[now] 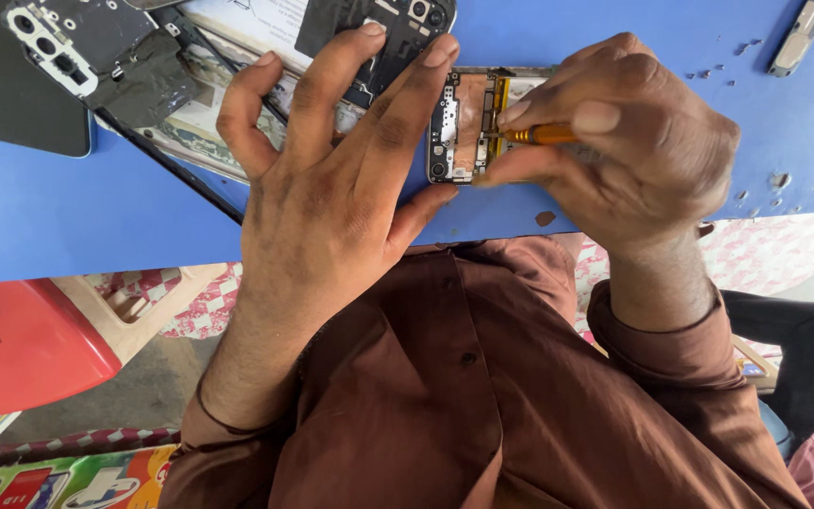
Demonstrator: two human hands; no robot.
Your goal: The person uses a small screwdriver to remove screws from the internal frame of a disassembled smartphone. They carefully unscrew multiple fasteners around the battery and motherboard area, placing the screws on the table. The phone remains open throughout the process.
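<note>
An opened phone (463, 123) with its back cover off lies on the blue table (68, 207), its circuit board and metal frame exposed. My left hand (332, 179) rests spread beside it, fingertips pressing the phone's left edge and the parts above. My right hand (633, 141) grips a small orange-handled screwdriver (539, 135), its tip down on the phone's inner board. Most of the phone's right half is hidden under my right hand.
A dark phone back cover (77, 47) with camera holes and other loose phone parts (398, 28) lie at the table's far left and middle. Tiny screws (727, 66) and a small grey part (800, 36) lie at the right. A red stool (21, 339) stands below left.
</note>
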